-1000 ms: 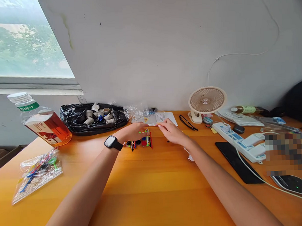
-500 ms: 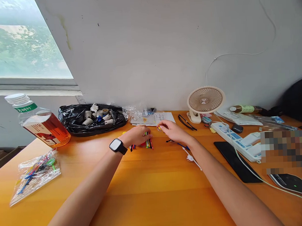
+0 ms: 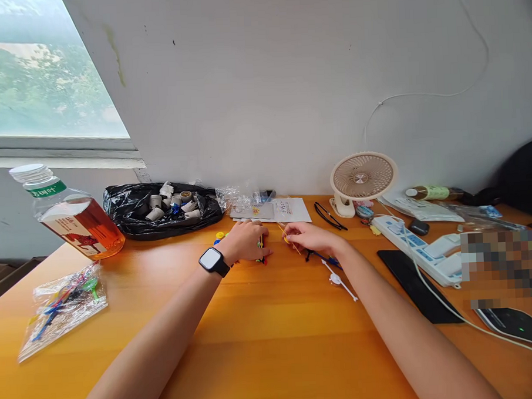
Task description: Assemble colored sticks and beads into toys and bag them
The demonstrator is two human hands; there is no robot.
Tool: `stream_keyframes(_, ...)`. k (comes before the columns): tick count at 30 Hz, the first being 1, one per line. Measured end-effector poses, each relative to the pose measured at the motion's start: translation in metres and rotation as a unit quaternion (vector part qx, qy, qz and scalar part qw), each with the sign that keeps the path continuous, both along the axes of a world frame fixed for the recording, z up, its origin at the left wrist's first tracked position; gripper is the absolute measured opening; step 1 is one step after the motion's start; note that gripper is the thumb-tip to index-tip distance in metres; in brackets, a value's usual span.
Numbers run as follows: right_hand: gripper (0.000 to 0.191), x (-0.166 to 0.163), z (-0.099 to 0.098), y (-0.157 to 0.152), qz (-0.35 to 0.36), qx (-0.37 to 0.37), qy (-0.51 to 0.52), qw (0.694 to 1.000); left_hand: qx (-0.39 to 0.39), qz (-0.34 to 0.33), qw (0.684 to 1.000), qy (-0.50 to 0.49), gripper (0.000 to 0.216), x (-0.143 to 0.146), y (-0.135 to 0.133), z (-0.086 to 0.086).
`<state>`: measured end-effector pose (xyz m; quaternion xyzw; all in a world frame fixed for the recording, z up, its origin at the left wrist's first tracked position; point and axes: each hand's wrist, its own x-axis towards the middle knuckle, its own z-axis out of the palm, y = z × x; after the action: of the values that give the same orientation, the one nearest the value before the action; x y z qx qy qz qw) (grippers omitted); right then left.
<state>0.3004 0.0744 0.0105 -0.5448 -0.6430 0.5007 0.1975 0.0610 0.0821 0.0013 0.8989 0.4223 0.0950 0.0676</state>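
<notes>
Where it shows, the slender piece (image 3: 286, 240) looks yellow.

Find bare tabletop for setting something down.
Bare tabletop lies between left forearm and right forearm, and from plastic bag to left forearm. Crowded: around left hand and right hand with small parts; beyond right forearm, power strip and black pad.

R hand (image 3: 314, 236) w/ pc (image 3: 287, 240); fan (image 3: 364, 176) behind
</notes>
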Motion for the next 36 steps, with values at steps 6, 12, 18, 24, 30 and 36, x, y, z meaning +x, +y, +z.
stream_keyframes(6,0.026,0.000,0.017,0.000,-0.012,0.081,0.072,0.994,-0.020,-0.076,0.974,-0.211,0.044,0.009,-0.004,0.013)
stream_keyframes(12,0.029,-0.014,0.022,-0.006,-0.008,0.053,0.180,0.982,-0.021,-0.066,0.945,-0.320,0.021,0.018,-0.003,0.011)
stream_keyframes(18,0.021,-0.019,0.010,-0.002,-0.017,0.070,0.174,0.982,-0.064,-0.089,0.927,-0.357,0.009,0.020,-0.004,0.008)
stream_keyframes(24,0.014,-0.014,-0.003,0.001,-0.013,0.099,0.069,0.993,-0.077,-0.054,0.929,-0.359,0.014,0.023,-0.003,-0.004)
stream_keyframes(30,0.014,-0.004,-0.002,0.005,0.002,0.193,-0.251,0.949,-0.052,-0.043,0.972,-0.224,0.017,0.027,-0.010,-0.009)
stream_keyframes(36,0.019,0.013,0.026,-0.002,-0.013,0.184,-0.417,0.890,0.013,0.022,0.990,-0.135,0.018,0.028,-0.014,-0.009)
